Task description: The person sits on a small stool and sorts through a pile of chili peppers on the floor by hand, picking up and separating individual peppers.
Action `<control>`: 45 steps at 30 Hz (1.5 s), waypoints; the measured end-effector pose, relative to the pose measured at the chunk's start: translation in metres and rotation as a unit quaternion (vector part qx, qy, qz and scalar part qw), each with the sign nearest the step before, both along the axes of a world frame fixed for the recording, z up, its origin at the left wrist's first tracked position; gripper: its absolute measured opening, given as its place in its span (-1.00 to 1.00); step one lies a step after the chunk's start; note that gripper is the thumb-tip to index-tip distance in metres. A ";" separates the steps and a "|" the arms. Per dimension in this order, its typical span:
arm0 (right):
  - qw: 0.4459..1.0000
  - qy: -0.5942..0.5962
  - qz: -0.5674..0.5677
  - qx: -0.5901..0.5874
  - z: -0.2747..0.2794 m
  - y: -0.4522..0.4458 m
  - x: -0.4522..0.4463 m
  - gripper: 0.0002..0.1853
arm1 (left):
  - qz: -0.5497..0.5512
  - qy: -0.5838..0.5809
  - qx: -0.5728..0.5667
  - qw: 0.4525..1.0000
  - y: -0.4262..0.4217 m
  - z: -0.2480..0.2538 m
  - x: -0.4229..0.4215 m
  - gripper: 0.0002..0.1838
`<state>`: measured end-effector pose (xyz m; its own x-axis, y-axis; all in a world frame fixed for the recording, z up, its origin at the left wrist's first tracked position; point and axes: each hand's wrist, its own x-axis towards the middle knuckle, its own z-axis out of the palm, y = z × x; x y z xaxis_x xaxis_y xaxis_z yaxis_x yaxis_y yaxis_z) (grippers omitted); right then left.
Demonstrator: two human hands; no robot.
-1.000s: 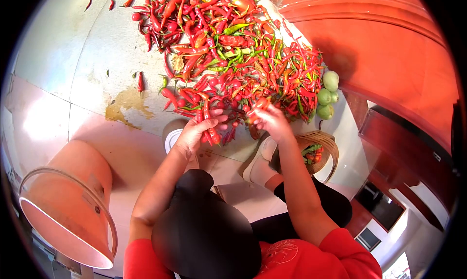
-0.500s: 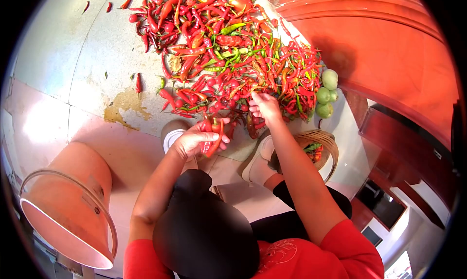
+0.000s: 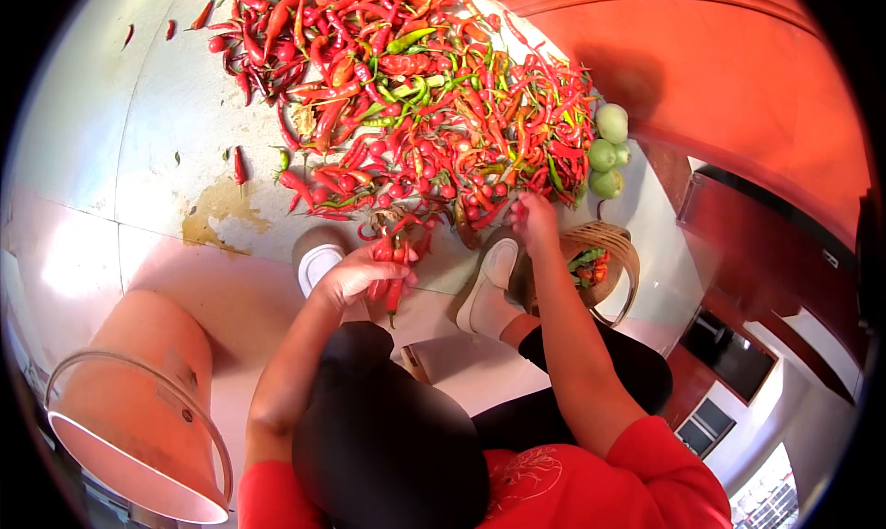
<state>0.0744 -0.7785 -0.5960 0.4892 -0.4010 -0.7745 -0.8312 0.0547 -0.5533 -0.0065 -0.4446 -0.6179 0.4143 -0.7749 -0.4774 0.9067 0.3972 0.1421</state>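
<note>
My left hand (image 3: 363,275) is closed round several red chili peppers (image 3: 393,287), whose tips hang below the fingers above the floor. My right hand (image 3: 532,217) is at the lower right edge of the big pepper pile (image 3: 434,114), its fingers bent together beside some small red peppers; whatever is between them is too small to tell. The pile mixes long red chilies, small round red ones and some green ones, spread on the pale floor. Green round fruits (image 3: 604,155) lie at its right edge.
A wicker basket (image 3: 630,266) holding some peppers stands right of my shoe (image 3: 494,275). An orange bucket (image 3: 138,390) lies tilted at the lower left. Loose red peppers (image 3: 240,165) lie left of the pile, near a brown stain. A red surface (image 3: 729,77) borders the upper right.
My right hand has moved right and down, away from the pile's middle. My left hand still holds peppers, now with tips hanging lower. The view has shifted slightly, moving the pile left in the frame.
</note>
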 end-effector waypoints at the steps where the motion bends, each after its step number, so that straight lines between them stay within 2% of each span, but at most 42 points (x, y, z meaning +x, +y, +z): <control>1: 0.998 0.051 -0.002 -0.031 0.000 -0.007 -0.008 -0.79 | 0.001 -0.016 -0.007 1.000 -0.002 -0.002 -0.002 -0.72; 2: 0.998 0.051 -0.004 -0.033 -0.002 -0.009 -0.018 -0.79 | 0.000 -0.015 -0.008 1.000 -0.002 -0.001 -0.002 -0.72; 4: 0.992 0.104 0.076 -0.006 -0.012 -0.006 -0.039 -0.78 | -0.013 0.007 0.007 1.000 -0.001 0.001 -0.003 -0.73; 6: 0.992 0.097 0.076 -0.021 -0.026 0.006 -0.049 -0.77 | -0.014 0.012 0.010 1.000 -0.002 -0.002 -0.003 -0.73; 8: 0.996 0.054 0.027 -0.070 -0.043 0.017 -0.050 -0.79 | -0.015 0.016 0.018 1.000 -0.001 -0.002 -0.004 -0.73; 13: 0.995 0.062 0.017 -0.080 -0.065 0.018 -0.044 -0.83 | 0.001 0.021 0.011 1.000 0.001 -0.003 -0.006 -0.74; 18: 0.986 0.071 0.036 -0.147 -0.026 0.013 -0.044 -0.81 | -0.002 0.020 0.021 1.000 0.002 0.003 -0.003 -0.74; 21: 0.990 0.012 -0.011 -0.141 -0.013 0.001 -0.051 -0.85 | 0.000 0.022 0.019 1.000 0.000 0.001 -0.006 -0.73; 23: 0.994 -0.075 -0.041 -0.066 -0.012 -0.002 -0.051 -0.83 | -0.002 0.020 0.024 0.999 -0.001 0.000 -0.007 -0.72; 25: 0.997 -0.068 -0.038 -0.027 0.003 0.021 -0.041 -0.82 | 0.000 0.015 0.026 1.000 0.000 0.002 -0.006 -0.72; 27: 0.997 -0.063 -0.031 0.014 0.018 0.054 -0.029 -0.81 | 0.036 0.004 0.055 0.998 -0.005 -0.003 -0.008 -0.62; 29: 0.980 0.025 0.183 0.075 0.029 0.087 -0.027 -0.76 | 0.069 0.005 0.058 0.996 -0.005 0.001 -0.001 -0.57; 31: 0.936 -0.018 0.347 0.047 0.016 0.110 -0.037 -0.67 | 0.159 0.011 0.039 0.986 -0.002 0.008 0.008 -0.40; 32: 0.922 0.008 0.387 0.012 0.033 0.135 -0.034 -0.65 | 0.161 0.008 0.040 0.986 0.000 0.005 0.009 -0.40; 35: 0.828 -0.145 0.540 -0.037 0.052 0.175 -0.040 -0.62 | 0.205 -0.016 0.017 0.978 -0.002 -0.012 0.008 -0.25; 36: 0.795 -0.178 0.579 -0.036 0.062 0.184 -0.035 -0.61 | 0.210 -0.005 -0.008 0.978 0.002 -0.004 0.012 -0.32; 38: 0.780 -0.159 0.604 -0.032 0.076 0.187 -0.020 -0.67 | 0.200 -0.006 0.004 0.980 0.007 -0.011 0.012 -0.43; 40: 0.859 -0.105 0.497 0.066 0.073 0.179 0.006 -0.75 | 0.209 -0.009 -0.008 0.978 0.011 -0.017 0.011 -0.48; 42: 0.844 -0.164 0.503 -0.085 0.052 0.164 0.046 -0.83 | 0.230 0.019 -0.050 0.972 0.017 -0.015 0.010 -0.45; 44: 0.766 -0.263 0.530 -0.253 0.021 0.152 0.084 -0.81 | 0.241 0.027 -0.083 0.967 0.023 -0.012 0.009 -0.40; 45: 0.737 -0.253 0.561 -0.281 0.010 0.150 0.100 -0.79 | 0.246 0.026 -0.079 0.966 0.027 -0.011 0.010 -0.40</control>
<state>0.1741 -0.6284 -0.5859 0.9258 0.2881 -0.2449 0.1416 -0.8646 -0.4821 0.0038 -0.4180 -0.6294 0.7290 -0.5557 -0.3996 0.6077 0.7942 0.0042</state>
